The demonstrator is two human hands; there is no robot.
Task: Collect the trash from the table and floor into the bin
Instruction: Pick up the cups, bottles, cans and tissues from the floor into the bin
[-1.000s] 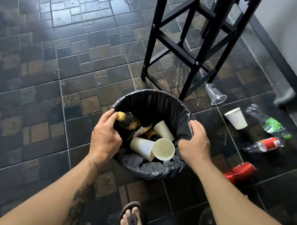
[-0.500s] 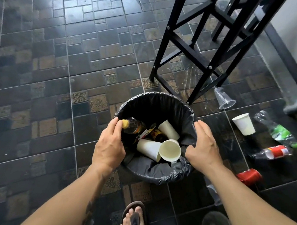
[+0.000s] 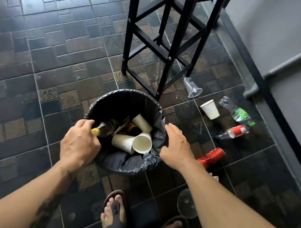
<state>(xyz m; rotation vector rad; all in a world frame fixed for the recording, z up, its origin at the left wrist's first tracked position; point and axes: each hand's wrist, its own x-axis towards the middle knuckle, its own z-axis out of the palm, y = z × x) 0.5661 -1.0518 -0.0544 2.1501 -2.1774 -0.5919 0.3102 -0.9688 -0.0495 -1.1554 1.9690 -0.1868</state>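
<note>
Head view: the round bin lined with a black plastic bag (image 3: 123,166) sits at the centre of the frame on the dark tiled floor (image 3: 42,50), with the left hand (image 3: 79,144) curled over its left rim, seemingly gripping the liner, beside a dark bottle with a yellow cap (image 3: 104,128), and the right hand (image 3: 175,148) resting flat and relaxed against the right rim, fingers straight, holding nothing. Paper cups (image 3: 140,142) already lie inside, while a white paper cup (image 3: 210,109), a clear plastic cup (image 3: 192,87), two crushed plastic bottles (image 3: 233,133) and a red can (image 3: 211,156) remain at centre right. Judging by this, the bin is best steadied or slid rightward with even pressure on both rims, kept upright so nothing spills.
</note>
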